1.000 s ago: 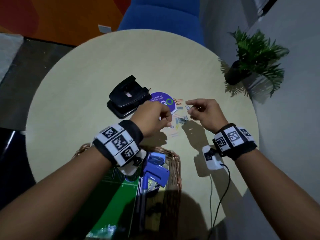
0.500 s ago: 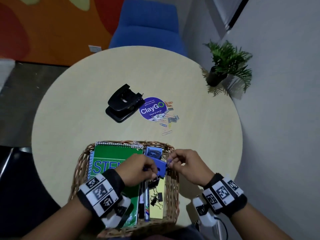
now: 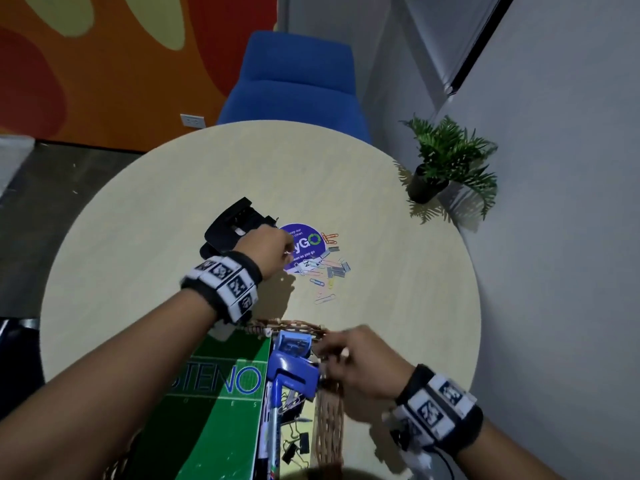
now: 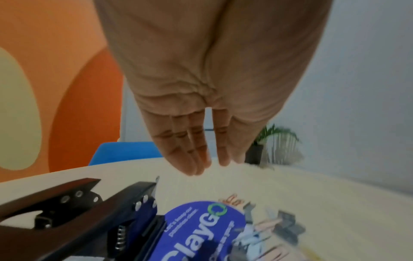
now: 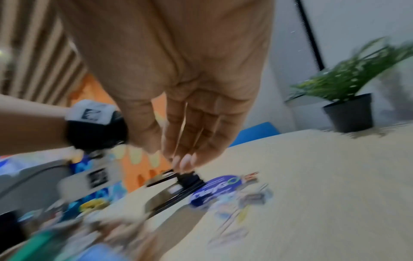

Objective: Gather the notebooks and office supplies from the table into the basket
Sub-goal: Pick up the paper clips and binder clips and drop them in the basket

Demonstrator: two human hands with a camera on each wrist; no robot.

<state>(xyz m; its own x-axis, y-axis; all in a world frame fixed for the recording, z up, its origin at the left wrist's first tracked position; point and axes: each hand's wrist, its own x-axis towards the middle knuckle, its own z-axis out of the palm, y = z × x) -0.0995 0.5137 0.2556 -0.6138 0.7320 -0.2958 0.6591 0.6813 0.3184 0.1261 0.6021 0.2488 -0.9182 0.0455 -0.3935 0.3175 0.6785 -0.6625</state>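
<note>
Currently: my left hand (image 3: 268, 252), fingers straight, over the paper clips (image 3: 327, 268); right hand (image 3: 360, 362), fingers loose, at basket (image 3: 329, 410) rim.

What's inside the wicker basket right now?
The basket holds a green steno notebook, a blue stapler, pens and black binder clips. Anything beneath the notebook is hidden.
</note>
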